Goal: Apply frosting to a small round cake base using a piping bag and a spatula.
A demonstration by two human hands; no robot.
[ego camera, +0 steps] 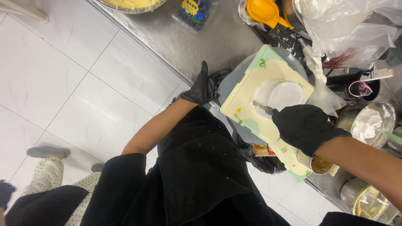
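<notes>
My right hand (305, 127), in a black glove, grips a metal palette knife (263, 108) whose blade lies against a small round cake (279, 94) coated in white cream. The cake sits on a pale yellow and green board (247, 98) on a grey turntable (228, 81) at the steel counter's edge. My left hand (201, 86), also in a black glove, rests at the turntable's left rim, fingers partly curled on it.
A piping bag of white cream (320, 79) lies right of the board. A bowl of cream (368, 123) with a green spatula stands at right. A blueberry punnet (194, 11), an orange squeezer (261, 11) and plastic bags are behind. Another person's legs (46, 167) are at lower left.
</notes>
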